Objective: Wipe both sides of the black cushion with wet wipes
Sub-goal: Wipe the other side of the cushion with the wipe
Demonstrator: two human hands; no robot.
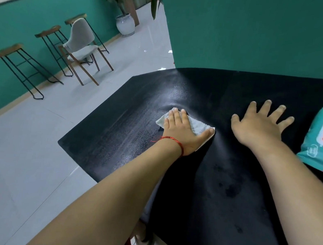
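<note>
A wide black cushion [130, 124] lies flat in front of me, its left part streaked and glossy with moisture. My left hand [182, 131], a red string at the wrist, presses flat with straight fingers on a crumpled white wet wipe [198, 127] on the cushion's middle. My right hand [259, 125] rests on the cushion to the right of it, palm down, fingers spread, holding nothing. The wipe shows at both sides of the left hand; its middle is hidden under the palm.
A teal pack of wet wipes [320, 143] with a red label lies at the cushion's right edge. A green wall [255, 33] stands right behind the cushion. On the tiled floor at left are bar stools [19, 66], a grey chair [82, 45] and a potted plant [125, 24].
</note>
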